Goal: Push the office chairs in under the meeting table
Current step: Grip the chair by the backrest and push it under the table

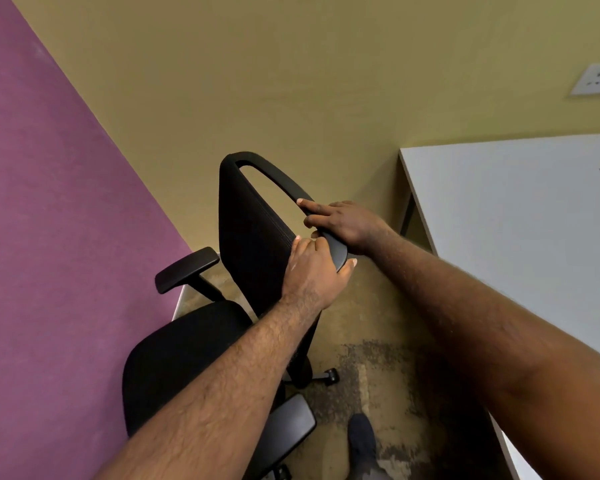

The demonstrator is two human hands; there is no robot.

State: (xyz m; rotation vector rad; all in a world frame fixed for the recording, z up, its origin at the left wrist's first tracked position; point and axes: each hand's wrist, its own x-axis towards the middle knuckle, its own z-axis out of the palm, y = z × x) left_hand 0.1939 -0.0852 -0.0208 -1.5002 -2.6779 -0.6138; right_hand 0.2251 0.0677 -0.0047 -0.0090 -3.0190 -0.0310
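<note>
The chair (pixel 222 306) stands on the floor (pixel 371 320) to the left of the tabletop (pixel 520 216), apart from it, in the gap between the tabletop and a purple wall (pixel 59 209). Its black backrest (pixel 253 237) is turned edge-on to me, and its seat (pixel 184 355) points away from the tabletop toward the purple wall.

My left hand (pixel 314 268) grips the near end of the backrest's top rail: my fingers (pixel 305 242) lie over the fabric side and my thumb (pixel 349 266) hooks round the hard rim on the tabletop side. My right hand (pixel 343 223) holds the same rail just beyond the left, fingers curled over it, with the forefinger (pixel 310 204) lying straighter along the rim. Both hands are grasping the backrest; neither is released.

One armrest (pixel 187 270) sticks out on the far side of the chair from the tabletop, close to the purple wall. The other armrest (pixel 284 434) is nearer me, below my left forearm. A castor (pixel 331 375) of the base shows on the floor between the chair and the tabletop.

My foot (pixel 362 441) in a dark shoe stands on the floor between the chair and the tabletop. The floor there is mottled and stained. Behind the chair and the tabletop runs a yellow wall (pixel 291 81), with a white socket plate (pixel 598 79) above the tabletop. A dark leg (pixel 407 211) shows under the tabletop's far corner.
</note>
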